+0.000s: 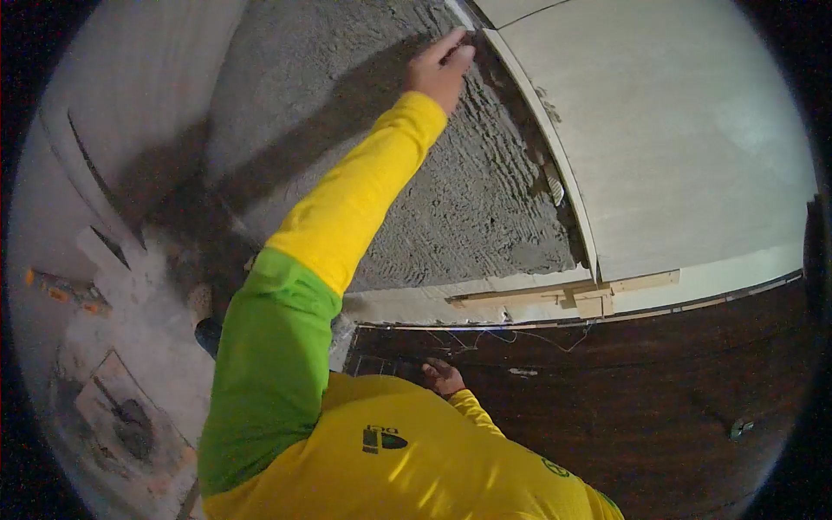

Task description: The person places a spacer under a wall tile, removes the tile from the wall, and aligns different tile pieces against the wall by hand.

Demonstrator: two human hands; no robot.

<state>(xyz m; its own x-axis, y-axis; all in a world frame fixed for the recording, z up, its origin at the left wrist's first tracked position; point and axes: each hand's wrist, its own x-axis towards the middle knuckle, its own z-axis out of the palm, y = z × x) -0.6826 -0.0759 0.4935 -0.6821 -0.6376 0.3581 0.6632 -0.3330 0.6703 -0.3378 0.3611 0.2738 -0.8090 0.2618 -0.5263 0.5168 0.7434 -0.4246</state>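
at the far left an orange-marked tool (68, 292) is lying near a pale wall (130, 78), and below it a squarish board (91, 399) is resting on the dusty floor (165, 303), bearing a dark rounded lump (132, 414). next, a yellow and green sleeve (286, 338) is running up across a bed of grey mortar (468, 199), which is filling the upper middle and showing rough ridges. the left hand (440, 71) is sitting over the mortar's upper part, its fingers pointing at the near corner of a big pale tile; a small gap is showing between two fingers, but i cannot tell whether they are pinching anything. the right hand (444, 378) is hanging low beside the shirt, in dim light, and i cannot tell how its fingers are closing. further right, wooden pieces (594, 305) are lying along the tile's lower corner, while the pale tile (685, 147) is covering the upper right, its raised edge bordering the mortar. below it a dark brown surface (641, 373) is stretching, a small metallic thing (741, 429) showing at its right.
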